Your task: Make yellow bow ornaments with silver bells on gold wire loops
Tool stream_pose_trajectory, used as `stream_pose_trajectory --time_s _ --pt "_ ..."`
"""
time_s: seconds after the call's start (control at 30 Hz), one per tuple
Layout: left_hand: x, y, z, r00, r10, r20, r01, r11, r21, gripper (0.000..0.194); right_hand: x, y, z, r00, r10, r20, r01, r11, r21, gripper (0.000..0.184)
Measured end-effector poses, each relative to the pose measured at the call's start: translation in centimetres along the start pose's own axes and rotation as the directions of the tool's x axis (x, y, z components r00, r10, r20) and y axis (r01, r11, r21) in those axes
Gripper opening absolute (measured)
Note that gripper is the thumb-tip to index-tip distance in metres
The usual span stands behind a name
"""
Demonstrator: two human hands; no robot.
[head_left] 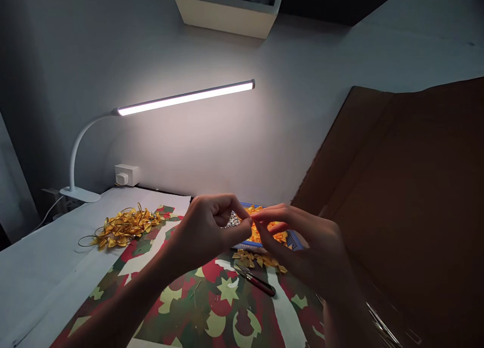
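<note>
My left hand [214,222] is raised over the table, its thumb and forefinger pinched together. Fingertip to fingertip with it, my right hand [302,237] also pinches. Whatever lies between the fingertips is too small to make out. Behind both hands stands a blue basket [297,240] holding yellow ribbon bows [257,232] and small silvery pieces [233,220]. Several more yellow bows [245,258] lie in front of the basket. Below them rests a dark-handled tool with a slim metal tip [259,282], its exact kind unclear.
A pile of yellow bows with looped cords [126,227] lies at the left. The patterned paper [181,307] covers the table's middle. A lit clamp lamp [185,98] reaches over from the left. Large cardboard [408,196] leans at the right, and a wall shelf [227,17] hangs above.
</note>
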State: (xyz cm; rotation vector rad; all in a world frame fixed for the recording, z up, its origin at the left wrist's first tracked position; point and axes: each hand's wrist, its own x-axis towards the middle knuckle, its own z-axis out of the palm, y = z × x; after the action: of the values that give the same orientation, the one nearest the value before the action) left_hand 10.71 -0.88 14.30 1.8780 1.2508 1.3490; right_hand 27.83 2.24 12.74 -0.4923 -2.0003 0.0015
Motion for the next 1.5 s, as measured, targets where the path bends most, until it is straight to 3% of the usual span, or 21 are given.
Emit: stream_pose_trajectory --time_s 0.3,1.1,1.33,1.43,1.5 --pt "0.0 -0.1 0.2 0.999 -0.025 -0.035 0.026 1.0 0.016 0.014 -0.4 0.4 0.4 0.999 -0.002 -0.053 0.004 0.999 0.042 0.013" --pt "0.1 -0.2 0.2 0.998 -0.039 -0.048 0.038 0.999 -0.015 0.014 0.0 0.2 0.8 0.995 0.073 -0.074 -0.077 0.996 -0.049 0.009" --pt "0.4 -0.3 0.1 0.996 -0.068 -0.055 0.065 0.996 -0.064 0.014 -0.1 0.4 0.4 0.968 0.133 -0.213 -0.152 0.986 -0.074 0.011" --pt "0.5 -0.6 0.2 0.995 -0.092 -0.029 0.088 0.989 -0.121 0.015 0.0 0.2 0.2 0.947 0.186 -0.262 -0.196 0.98 -0.013 0.008" --pt "0.5 -1.0 0.2 0.992 -0.124 0.023 0.126 0.977 -0.173 0.015 0.0 0.4 0.5 0.93 0.265 -0.256 -0.237 0.962 0.133 0.007"
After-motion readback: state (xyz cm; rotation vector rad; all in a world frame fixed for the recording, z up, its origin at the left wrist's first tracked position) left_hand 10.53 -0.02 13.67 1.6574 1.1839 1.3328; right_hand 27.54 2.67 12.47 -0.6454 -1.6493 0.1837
